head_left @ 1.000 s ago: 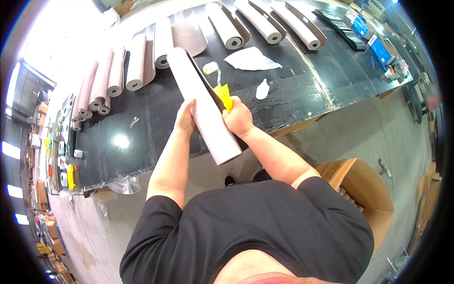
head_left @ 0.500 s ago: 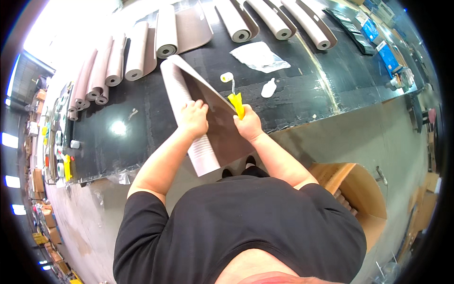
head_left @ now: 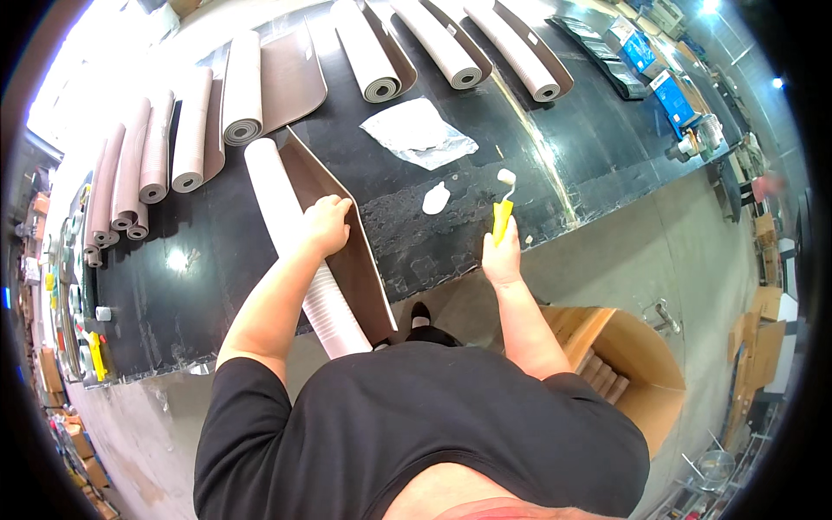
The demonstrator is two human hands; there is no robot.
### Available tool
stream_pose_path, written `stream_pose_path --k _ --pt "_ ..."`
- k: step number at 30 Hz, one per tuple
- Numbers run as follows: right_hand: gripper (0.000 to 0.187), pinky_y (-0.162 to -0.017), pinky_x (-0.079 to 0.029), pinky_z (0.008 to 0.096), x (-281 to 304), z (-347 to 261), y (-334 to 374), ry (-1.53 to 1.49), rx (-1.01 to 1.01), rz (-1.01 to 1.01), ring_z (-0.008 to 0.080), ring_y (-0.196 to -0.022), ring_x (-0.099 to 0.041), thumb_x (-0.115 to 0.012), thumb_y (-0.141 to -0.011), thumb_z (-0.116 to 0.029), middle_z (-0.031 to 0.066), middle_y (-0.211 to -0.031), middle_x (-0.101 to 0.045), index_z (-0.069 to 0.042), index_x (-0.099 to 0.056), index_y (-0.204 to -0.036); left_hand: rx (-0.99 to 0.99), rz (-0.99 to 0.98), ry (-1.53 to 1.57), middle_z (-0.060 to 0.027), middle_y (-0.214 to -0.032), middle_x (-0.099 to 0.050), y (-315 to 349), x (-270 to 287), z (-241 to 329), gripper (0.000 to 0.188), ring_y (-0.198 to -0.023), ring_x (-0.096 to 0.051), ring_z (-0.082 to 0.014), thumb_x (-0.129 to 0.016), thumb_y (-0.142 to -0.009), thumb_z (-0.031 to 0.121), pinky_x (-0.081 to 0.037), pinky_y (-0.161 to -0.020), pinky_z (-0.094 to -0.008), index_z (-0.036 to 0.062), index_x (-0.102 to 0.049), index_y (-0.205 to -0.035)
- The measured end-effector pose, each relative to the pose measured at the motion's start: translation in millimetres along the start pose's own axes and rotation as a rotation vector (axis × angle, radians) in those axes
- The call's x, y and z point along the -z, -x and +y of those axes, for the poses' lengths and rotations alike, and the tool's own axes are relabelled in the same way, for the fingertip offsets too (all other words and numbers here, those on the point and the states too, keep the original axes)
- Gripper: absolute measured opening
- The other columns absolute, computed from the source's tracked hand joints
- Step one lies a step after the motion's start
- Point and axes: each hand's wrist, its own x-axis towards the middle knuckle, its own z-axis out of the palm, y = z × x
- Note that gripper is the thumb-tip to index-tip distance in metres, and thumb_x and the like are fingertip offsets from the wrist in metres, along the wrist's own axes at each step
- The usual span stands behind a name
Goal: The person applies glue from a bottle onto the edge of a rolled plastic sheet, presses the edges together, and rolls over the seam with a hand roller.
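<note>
Two bare hands over the worktop. Left hand lies across a partly unrolled mat, centre-left of frame, the mat's near end reaching past the worktop edge; left fingers bent over the roll, cannot tell whether they grip. Right hand, right of centre, has its fingers clamped on the yellow handle of a small roller, white head up, apart from the mat. White bottle and plastic bag between, upper centre. Carton lower right.
</note>
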Motion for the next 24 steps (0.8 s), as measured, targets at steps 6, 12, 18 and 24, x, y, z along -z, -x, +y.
stream_pose_path --k 6,12,18,24 --pt "0.045 -0.094 -0.045 0.0433 3.0 -47.7 -37.2 0.413 0.305 0.132 0.0361 -0.105 -0.058 -0.07 -0.082 -0.017 0.0182 -0.115 -0.06 -0.004 -0.056 -0.123 -0.015 0.123 0.075 -0.0134 -0.131 -0.051 -0.2 -18.4 -9.4 0.051 -0.126 -0.048 -0.0313 -0.062 -0.075 0.005 -0.041 -0.105 -0.0401 0.006 -0.057 -0.126" --pt "0.018 -0.078 -0.051 0.0398 -38.9 -91.7 -167.2 -0.083 0.588 -0.414 0.0332 -0.087 -0.066 -0.066 -0.084 -0.021 0.0144 -0.092 -0.07 -0.005 -0.073 -0.089 0.039 0.046 0.096 -0.0126 -0.132 -0.051 -6.7 -8.2 8.4 0.053 -0.127 -0.047 -0.0299 -0.057 -0.075 0.001 -0.041 -0.106 -0.0388 0.0064 -0.057 -0.128" --pt "0.024 -0.083 -0.054 0.0409 -98.1 -104.0 -211.5 0.738 0.476 -0.636 0.0302 -0.092 -0.069 -0.059 -0.084 -0.027 0.0129 -0.099 -0.072 -0.012 -0.075 -0.094 0.069 0.039 0.092 -0.0114 -0.132 -0.051 -6.7 -4.7 9.6 0.052 -0.127 -0.047 -0.0283 -0.056 -0.076 0.001 -0.042 -0.105 -0.0378 0.0067 -0.058 -0.127" --pt "0.037 -0.086 -0.053 0.0419 -118.3 -107.1 -204.9 0.718 0.43 -0.511 0.0284 -0.104 -0.063 -0.064 -0.085 -0.036 0.01 -0.11 -0.066 -0.02 -0.068 -0.118 0.042 0.042 0.043 -0.0124 -0.13 -0.051 -5.4 -13.6 0.1 0.053 -0.128 -0.045 -0.027 -0.061 -0.075 0.008 -0.042 -0.104 -0.0373 0.0058 -0.058 -0.128"
